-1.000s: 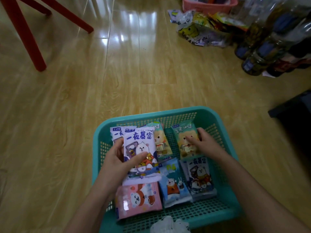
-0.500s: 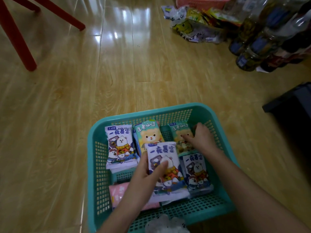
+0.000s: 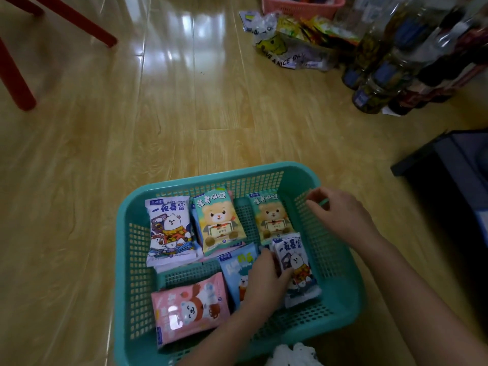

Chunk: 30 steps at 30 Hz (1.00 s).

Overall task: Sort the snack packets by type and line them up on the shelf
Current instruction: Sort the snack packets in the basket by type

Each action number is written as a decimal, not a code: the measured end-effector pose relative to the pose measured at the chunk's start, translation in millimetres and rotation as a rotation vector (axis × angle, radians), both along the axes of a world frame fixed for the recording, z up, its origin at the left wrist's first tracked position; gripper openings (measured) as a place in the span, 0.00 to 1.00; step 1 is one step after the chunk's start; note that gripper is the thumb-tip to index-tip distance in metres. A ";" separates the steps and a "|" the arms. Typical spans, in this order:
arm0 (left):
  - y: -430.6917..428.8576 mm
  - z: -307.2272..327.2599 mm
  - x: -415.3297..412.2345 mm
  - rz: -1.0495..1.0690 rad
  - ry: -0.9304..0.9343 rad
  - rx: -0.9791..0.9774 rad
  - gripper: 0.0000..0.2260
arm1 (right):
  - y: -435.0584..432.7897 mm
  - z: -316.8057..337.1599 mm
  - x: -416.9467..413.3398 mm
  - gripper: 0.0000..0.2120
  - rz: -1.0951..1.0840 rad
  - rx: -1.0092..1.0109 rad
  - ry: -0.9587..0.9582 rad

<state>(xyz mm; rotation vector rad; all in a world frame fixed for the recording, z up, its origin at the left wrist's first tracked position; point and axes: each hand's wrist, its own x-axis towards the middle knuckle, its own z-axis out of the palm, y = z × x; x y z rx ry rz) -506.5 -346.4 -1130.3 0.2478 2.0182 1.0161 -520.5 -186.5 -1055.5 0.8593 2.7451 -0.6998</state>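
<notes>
Sorting stage, all packets in the teal basket (image 3: pixel 126 233) on the floor. The left hand (image 3: pixel 264 278) is gripping the held white packet (image 3: pixel 295 262), thumb clamped on its face, at the near right. The right hand (image 3: pixel 340 212) is curling its fingers over the basket's right rim. The next move is probably joining this packet to the far white packet (image 3: pixel 170 228). Showing: two white, two green packets (image 3: pixel 219 220), one blue packet (image 3: pixel 236 270), one pink packet (image 3: pixel 190 310).

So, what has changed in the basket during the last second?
The left hand carried the white packet from the left side of the basket to its front right, and holds it there. The right hand left the back-right green packet and moved to the right rim. The pink packet stayed.
</notes>
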 end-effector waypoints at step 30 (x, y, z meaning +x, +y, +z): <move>-125.4 17.8 -112.7 0.392 0.521 -0.322 0.25 | -130.1 -51.4 -56.7 0.31 0.189 -0.243 0.010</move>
